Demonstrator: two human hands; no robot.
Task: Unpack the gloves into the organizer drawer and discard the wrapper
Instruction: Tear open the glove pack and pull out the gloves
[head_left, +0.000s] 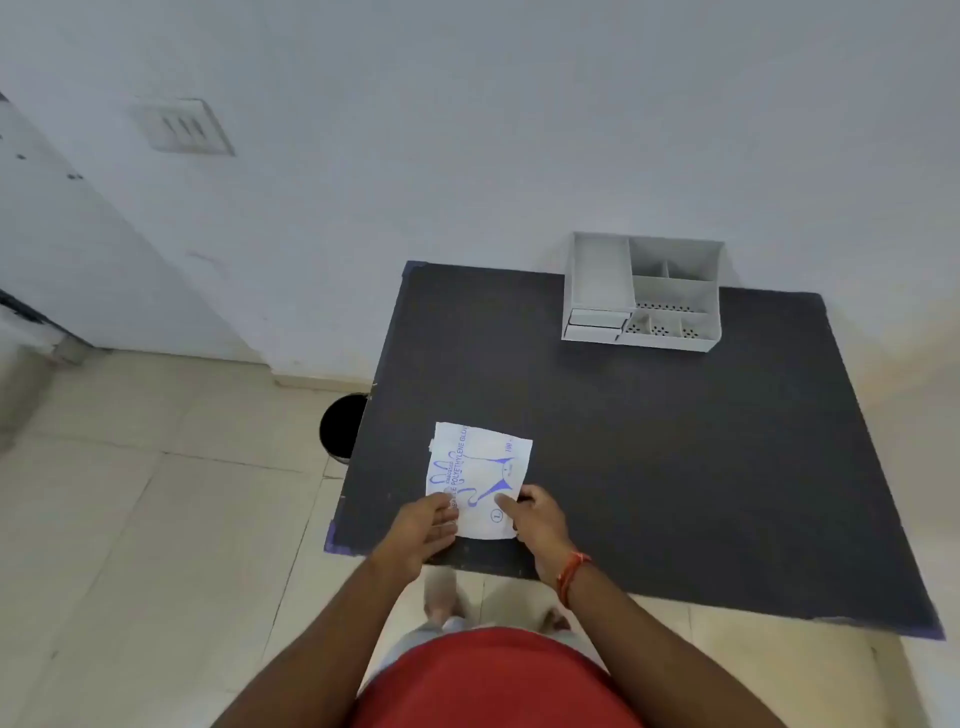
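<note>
1. Seen from above, a person in a red shirt stands at a dark grey, square table top (675, 441), both bare hands on a flat white plastic glove packet printed in blue (480, 473).
2. Resting near the table's front left corner, the packet lies flat; its print reads partly "POLYETHYLENE", the rest too small or covered to make out.
3. At the packet's near left edge, the left hand (423, 530) lies with fingers loosely extended; whether it grips or only touches cannot be told.
4. On the near right edge, the right hand (535, 522), a red thread band on its wrist, presses with thumb on top and fingers curled beyond the edge, hidden; the grip is unclear.
5. Against the wall at the table's far side stands a white plastic desk organizer (644, 293) with open compartments and two small closed drawers at its lower left.
6. Half hidden under the table's left edge, a round black bin (340, 426) sits on the tiled floor.
</note>
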